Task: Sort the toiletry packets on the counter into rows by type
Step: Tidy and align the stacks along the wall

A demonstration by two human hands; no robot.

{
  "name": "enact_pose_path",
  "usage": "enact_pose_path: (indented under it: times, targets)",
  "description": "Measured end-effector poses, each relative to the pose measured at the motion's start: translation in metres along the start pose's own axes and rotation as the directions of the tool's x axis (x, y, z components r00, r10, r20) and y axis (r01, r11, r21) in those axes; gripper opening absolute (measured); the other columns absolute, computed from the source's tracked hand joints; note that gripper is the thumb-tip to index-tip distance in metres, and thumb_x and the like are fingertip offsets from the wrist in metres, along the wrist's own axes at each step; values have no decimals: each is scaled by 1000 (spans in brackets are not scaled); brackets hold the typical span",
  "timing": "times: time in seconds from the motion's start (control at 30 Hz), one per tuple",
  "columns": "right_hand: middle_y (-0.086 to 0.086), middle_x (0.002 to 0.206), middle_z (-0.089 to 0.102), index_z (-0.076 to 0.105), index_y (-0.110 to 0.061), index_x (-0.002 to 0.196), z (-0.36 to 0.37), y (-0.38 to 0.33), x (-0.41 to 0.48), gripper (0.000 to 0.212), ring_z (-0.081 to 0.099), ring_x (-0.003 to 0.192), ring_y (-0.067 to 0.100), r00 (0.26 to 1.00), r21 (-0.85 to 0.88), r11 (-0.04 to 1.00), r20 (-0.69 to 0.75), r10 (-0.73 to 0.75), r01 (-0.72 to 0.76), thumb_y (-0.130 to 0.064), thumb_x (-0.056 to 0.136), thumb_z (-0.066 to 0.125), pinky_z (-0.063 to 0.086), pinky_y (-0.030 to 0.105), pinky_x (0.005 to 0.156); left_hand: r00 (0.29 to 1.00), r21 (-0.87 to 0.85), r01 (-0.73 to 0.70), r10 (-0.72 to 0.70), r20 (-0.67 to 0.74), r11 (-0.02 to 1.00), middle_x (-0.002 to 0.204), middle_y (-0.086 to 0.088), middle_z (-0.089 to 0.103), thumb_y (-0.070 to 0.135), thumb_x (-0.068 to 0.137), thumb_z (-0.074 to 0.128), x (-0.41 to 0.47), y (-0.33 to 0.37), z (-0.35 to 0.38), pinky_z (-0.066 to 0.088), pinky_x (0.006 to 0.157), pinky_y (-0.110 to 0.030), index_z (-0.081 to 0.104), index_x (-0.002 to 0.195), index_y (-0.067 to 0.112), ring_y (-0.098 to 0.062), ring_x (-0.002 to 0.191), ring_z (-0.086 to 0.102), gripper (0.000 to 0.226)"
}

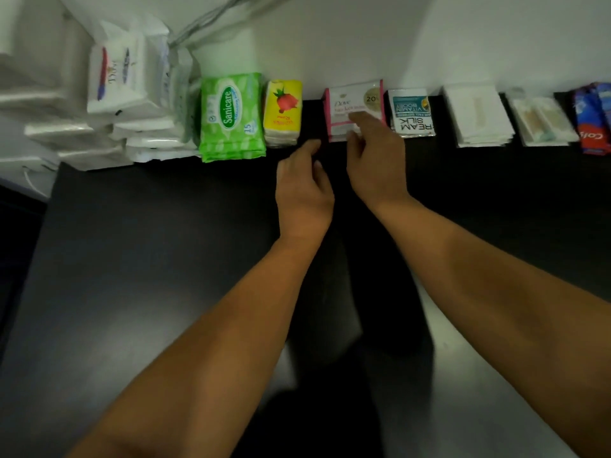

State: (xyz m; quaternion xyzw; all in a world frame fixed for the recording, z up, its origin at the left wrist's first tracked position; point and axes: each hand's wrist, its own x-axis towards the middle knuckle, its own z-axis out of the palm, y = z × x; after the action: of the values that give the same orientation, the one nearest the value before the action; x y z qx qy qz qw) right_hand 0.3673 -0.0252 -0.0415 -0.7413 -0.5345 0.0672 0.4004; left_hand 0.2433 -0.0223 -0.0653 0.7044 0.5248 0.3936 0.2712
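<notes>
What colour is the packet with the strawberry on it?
Yellow, with a red strawberry; the strawberry packet shows in the head view.

One row against the wall [363, 44], stacked by type.
Left to right, all lying flat — green Sanicare pack [231, 117], yellow rose packets [282, 112], pink-edged Dove packets [342, 102], Cream Silk sachets [411, 112], white packets [476, 117], pale clear packets [542, 122], red-blue Colgate sachets [593, 120].

A dark counter [165, 259] carries a single row along its far edge. From the far left corner: a heap of white Dove packs [112, 81], a green Sanicare wipes pack [231, 117], yellow packets [282, 110], pink-edged Dove packets [344, 100], Cream Silk sachets [411, 114], a white packet stack [476, 117], clear packets [542, 120], and red-and-blue Colgate packets [595, 120] at the right edge
</notes>
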Motion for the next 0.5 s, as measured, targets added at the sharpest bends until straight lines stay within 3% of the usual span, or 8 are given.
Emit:
enact_pose_path:
  times: [0.1,0.2,0.27,0.3,0.4,0.5]
  targets:
    - [10,112,70,63,-4,125,21,-29,-9,30,64,98,12,993,169,979,41,108,-113,-16,98,56,40,10,85,998,-51,-9,5,-65,999,122,-4,64,8,96,53,-16,-2,-21,31,98,-2,60,129,8,-16,118,55,34]
    - [0,112,65,60,-12,126,37,-47,-5,29,57,99,6,970,238,948,166,177,-214,-20,99,54,40,13,86,994,-82,-34,25,-104,996,121,-2,64,6,95,53,-16,1,-41,38,99,-9,60,128,8,-17,116,55,34]
    - [-1,94,60,60,-17,99,45,-55,2,12,53,87,10,962,268,934,199,186,-236,-14,98,48,39,23,77,989,-100,-34,19,-149,994,119,-1,64,8,95,53,-3,7,-51,41,99,-14,60,128,9,-15,115,56,33]
    - [0,83,57,55,-15,86,47,-58,7,15,50,79,12,954,307,912,208,216,-273,-11,97,46,36,26,71,986,-101,-18,1,-169,995,121,-2,64,9,95,54,7,10,-56,38,98,-9,59,130,9,-14,116,56,35]
    - [10,76,56,53,-10,75,50,-62,19,21,49,71,18,884,455,759,285,371,-465,-9,94,46,39,31,64,988,-69,30,-40,-148,997,130,-9,63,8,94,54,41,19,-66,25,91,5,55,135,5,-14,119,56,41]
    - [3,84,65,61,-20,77,51,-64,28,19,60,80,19,794,503,615,408,450,-607,-18,93,52,53,37,79,994,-4,103,-103,-24,995,123,-14,66,5,93,51,71,21,-71,24,77,-2,58,128,3,-26,115,58,36]
